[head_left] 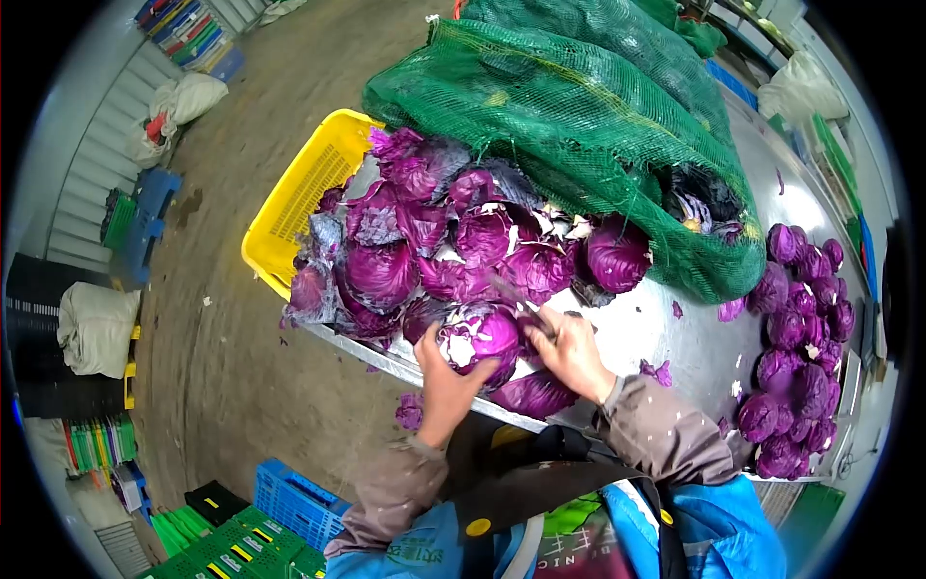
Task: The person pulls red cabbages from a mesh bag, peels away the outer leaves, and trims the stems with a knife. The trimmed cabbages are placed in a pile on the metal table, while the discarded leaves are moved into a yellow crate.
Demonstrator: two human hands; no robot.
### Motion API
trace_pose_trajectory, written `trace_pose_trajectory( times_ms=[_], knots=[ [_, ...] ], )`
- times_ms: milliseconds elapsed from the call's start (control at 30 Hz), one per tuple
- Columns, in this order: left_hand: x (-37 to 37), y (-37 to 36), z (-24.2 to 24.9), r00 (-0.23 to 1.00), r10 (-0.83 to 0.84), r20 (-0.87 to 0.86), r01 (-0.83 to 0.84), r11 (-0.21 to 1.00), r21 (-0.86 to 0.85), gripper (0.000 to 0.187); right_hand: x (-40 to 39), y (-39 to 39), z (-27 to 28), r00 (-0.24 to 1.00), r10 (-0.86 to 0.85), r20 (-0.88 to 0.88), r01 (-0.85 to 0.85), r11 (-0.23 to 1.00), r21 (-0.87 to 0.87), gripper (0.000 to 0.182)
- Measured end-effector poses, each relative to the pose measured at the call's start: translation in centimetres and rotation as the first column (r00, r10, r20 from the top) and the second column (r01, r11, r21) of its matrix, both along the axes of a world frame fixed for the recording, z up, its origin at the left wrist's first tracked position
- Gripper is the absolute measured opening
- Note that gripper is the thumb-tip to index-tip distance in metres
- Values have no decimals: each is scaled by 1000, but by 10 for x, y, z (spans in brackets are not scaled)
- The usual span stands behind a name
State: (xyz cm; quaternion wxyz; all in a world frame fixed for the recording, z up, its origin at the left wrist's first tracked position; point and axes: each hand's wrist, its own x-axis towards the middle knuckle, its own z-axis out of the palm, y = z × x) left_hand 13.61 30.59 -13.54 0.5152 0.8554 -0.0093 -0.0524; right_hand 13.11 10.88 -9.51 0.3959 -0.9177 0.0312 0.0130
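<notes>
My left hand [448, 391] grips a red cabbage [495, 336] from its left and lower side, over the front edge of the metal table. Pale, cut patches show on the cabbage's left face. In my right hand [576, 355] is a knife [518, 297], its blurred blade pointing up and left above the cabbage. Right behind both hands lies a heap of purple outer leaves [424, 227]. A whole cabbage [617, 254] sits at the heap's right end. One loose leaf [535, 394] lies below my right hand.
A yellow basket [289, 207] stands behind the leaves. Green mesh sacks [579, 106] with cabbages inside cover the table's far side. Many cabbages [796, 338] are grouped on the metal table [699, 333] at right. Blue [299, 502] and green crates [251, 550] stand on the floor, lower left.
</notes>
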Motion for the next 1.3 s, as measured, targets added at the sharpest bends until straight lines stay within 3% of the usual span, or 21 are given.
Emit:
trace_pose_trajectory(
  times_ms=[33,67,133,200,233,333,400,433,567,667,767,833,867,933,1033,1067,1100,1133,1200,1267,1300],
  knots=[
    [0,-4,0,998,-24,58,23,999,22,88,-8,-1,-4,998,15,67,-16,1000,5,16],
    [1,-7,0,992,-52,117,47,998,46,89,-11,-9,-25,958,-74,277,39,991,129,17],
    [6,-11,5,975,-149,163,140,988,67,88,-11,-56,-48,959,-281,-39,283,956,76,21],
    [11,-16,9,914,-322,247,279,941,194,89,-3,-83,-21,927,-296,-230,242,941,-238,31],
    [11,-21,14,916,-341,214,287,926,245,89,-4,-79,-16,977,-213,27,211,926,-314,37],
    [17,-30,12,925,-309,223,260,939,224,92,-10,-47,0,988,-51,147,64,994,-85,41],
    [17,-32,9,937,-287,198,245,947,208,89,-15,-23,-1,979,164,118,-156,985,-73,43],
    [15,-33,9,933,-289,215,247,948,201,89,-15,-12,4,980,193,42,-188,977,-101,42],
    [15,-35,9,924,-290,248,236,945,228,88,9,-10,4,970,216,115,-170,932,-320,40],
    [18,-36,9,915,-315,252,255,936,243,87,28,-14,3,965,263,3,-235,867,-439,42],
    [22,-29,7,863,-409,297,335,903,270,91,49,-19,-17,972,224,67,-191,925,-330,48],
    [30,-16,5,808,-514,288,478,858,189,93,50,-22,-30,992,125,-13,-123,940,-319,45],
    [36,-10,8,808,-509,295,473,860,190,93,51,-26,-31,996,80,-38,-89,934,-346,43],
    [43,-2,25,744,-620,249,539,777,326,92,47,-37,-42,994,-61,-85,38,967,-253,35],
    [36,1,20,914,-309,264,255,942,221,86,23,-42,-31,981,-128,-145,121,991,-57,33],
    [30,1,8,942,-176,286,137,979,149,84,14,-40,-19,958,-138,-251,141,990,-4,34],
    [25,-2,3,945,-221,243,192,972,135,79,0,-37,-29,981,-117,-155,126,991,51,36],
    [17,-12,3,947,-239,216,184,952,245,83,-10,-34,-35,993,-100,-57,106,989,104,38],
    [9,-28,13,952,-230,202,154,930,334,88,-16,-39,-29,988,-89,-123,99,992,82,41],
    [11,-30,12,951,-237,200,168,936,310,91,-13,-51,-21,929,-171,-330,159,985,-62,43],
    [12,-29,10,938,-268,222,192,930,313,91,-13,-48,-20,991,-131,22,133,967,-218,44]
  ],
)
